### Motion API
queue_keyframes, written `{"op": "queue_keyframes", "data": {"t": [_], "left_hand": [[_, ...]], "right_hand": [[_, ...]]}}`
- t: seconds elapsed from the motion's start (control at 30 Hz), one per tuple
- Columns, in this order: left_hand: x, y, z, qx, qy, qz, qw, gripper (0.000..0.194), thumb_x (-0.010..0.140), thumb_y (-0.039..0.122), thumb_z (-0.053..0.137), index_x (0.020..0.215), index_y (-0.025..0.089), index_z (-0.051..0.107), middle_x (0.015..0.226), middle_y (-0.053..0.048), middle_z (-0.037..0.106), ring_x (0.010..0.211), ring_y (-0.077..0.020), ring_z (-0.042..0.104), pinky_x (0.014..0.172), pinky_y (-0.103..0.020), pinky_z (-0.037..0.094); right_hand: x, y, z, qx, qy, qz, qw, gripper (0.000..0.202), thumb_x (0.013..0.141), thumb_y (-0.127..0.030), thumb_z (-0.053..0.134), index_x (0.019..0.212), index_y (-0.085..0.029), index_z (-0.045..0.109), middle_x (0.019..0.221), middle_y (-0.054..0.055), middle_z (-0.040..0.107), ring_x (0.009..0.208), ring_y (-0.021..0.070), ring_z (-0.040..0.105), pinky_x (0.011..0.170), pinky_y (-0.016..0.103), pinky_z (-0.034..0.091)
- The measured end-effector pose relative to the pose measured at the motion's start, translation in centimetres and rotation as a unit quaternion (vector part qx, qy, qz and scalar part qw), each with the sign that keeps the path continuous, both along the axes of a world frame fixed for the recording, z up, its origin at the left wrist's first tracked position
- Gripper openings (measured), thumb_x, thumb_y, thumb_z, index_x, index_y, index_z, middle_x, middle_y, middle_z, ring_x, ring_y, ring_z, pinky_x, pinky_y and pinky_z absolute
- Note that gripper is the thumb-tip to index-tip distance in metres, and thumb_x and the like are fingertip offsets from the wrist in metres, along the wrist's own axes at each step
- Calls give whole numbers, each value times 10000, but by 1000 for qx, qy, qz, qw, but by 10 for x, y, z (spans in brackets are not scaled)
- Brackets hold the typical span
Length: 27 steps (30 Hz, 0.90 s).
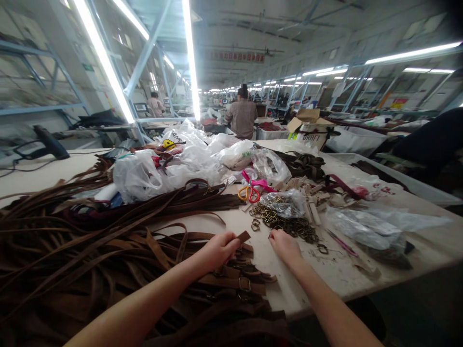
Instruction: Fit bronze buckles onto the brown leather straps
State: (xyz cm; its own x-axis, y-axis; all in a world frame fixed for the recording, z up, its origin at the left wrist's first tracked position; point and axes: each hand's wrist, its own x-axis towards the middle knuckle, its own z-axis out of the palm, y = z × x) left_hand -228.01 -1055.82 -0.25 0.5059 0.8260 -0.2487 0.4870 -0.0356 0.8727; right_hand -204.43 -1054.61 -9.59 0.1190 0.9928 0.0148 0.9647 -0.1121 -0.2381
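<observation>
My left hand (220, 250) is closed on a brown leather strap (244, 236), whose short end sticks out past the thumb. Closed too is my right hand (285, 246), its fingers pinched beside a heap of brass-coloured metal buckles (277, 215); a small dark bit shows at the fingertips, too small to name. One loose buckle (255, 224) lies just beyond that hand, another to its right. Under and left of my left arm spreads a big pile of brown leather straps (90, 260). Some strap ends near my left hand carry a metal buckle (244, 284).
Scissors with orange and red handles (249, 193) lie behind the buckles. White plastic bags (195, 159) fill the table's middle. Pink-handled snips (342, 242) and a clear plastic bag (369, 226) are at right. A dark handheld tool (50, 143) stands far left. A person (243, 115) works beyond the table.
</observation>
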Motion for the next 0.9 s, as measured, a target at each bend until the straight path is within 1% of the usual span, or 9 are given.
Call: {"op": "queue_keyframes", "data": {"t": [0.1,0.2,0.4,0.5,0.6,0.67,0.77,0.83,0.9], "left_hand": [[-5,4,-4,11,25,0,1000,301,796,438,375,677,166,432,494,58,413,420,-77,373,408,-195,272],[-7,7,-3,21,44,-5,999,330,799,459,368,661,166,428,493,54,416,428,-80,376,415,-199,275],[-4,3,2,26,62,-28,997,331,801,458,357,666,167,438,493,52,424,419,-83,381,403,-197,272],[-6,4,0,35,65,-20,997,313,802,432,362,678,161,459,505,49,432,436,-83,387,420,-196,271],[-8,6,-3,78,67,-1,995,310,803,430,370,747,158,509,557,39,472,498,-91,414,462,-198,281],[-10,5,-3,116,72,4,991,296,791,419,401,815,161,544,639,22,528,572,-104,449,507,-203,301],[-13,2,2,144,93,-6,985,247,752,361,458,842,158,566,720,5,565,632,-117,470,545,-211,313],[-16,-1,5,140,105,-6,984,215,726,326,477,806,149,569,681,11,548,604,-111,457,524,-210,299],[-19,-3,7,127,92,10,988,204,709,311,487,793,145,569,650,22,527,585,-103,441,502,-204,287]], "right_hand": [[-2,-2,-2,-4,5,18,1000,118,777,-237,461,781,-180,564,849,71,586,769,190,566,639,276,336],[3,2,-4,-10,29,-5,1000,201,757,-299,501,892,-158,547,936,103,566,805,202,556,652,279,335],[9,11,-4,-44,77,11,996,45,712,-193,515,706,-163,548,774,64,597,728,165,553,626,253,325],[-3,3,4,-30,85,27,996,66,753,-206,474,762,-167,526,781,64,605,730,167,545,634,262,324],[-29,-11,24,-2,128,87,988,92,792,-250,432,791,-185,497,757,42,599,712,170,536,635,273,333],[-50,-20,40,9,199,146,969,106,800,-273,418,813,-196,489,756,30,593,702,169,534,631,278,347],[-75,-31,61,10,321,213,923,154,807,-297,407,886,-203,500,814,32,593,739,170,538,654,288,379],[-85,-34,68,3,401,221,889,173,806,-318,420,895,-200,510,811,30,591,739,165,535,654,286,394],[-90,-35,70,-15,490,200,849,215,785,-364,475,914,-196,512,782,20,587,696,153,529,619,275,402]]}}
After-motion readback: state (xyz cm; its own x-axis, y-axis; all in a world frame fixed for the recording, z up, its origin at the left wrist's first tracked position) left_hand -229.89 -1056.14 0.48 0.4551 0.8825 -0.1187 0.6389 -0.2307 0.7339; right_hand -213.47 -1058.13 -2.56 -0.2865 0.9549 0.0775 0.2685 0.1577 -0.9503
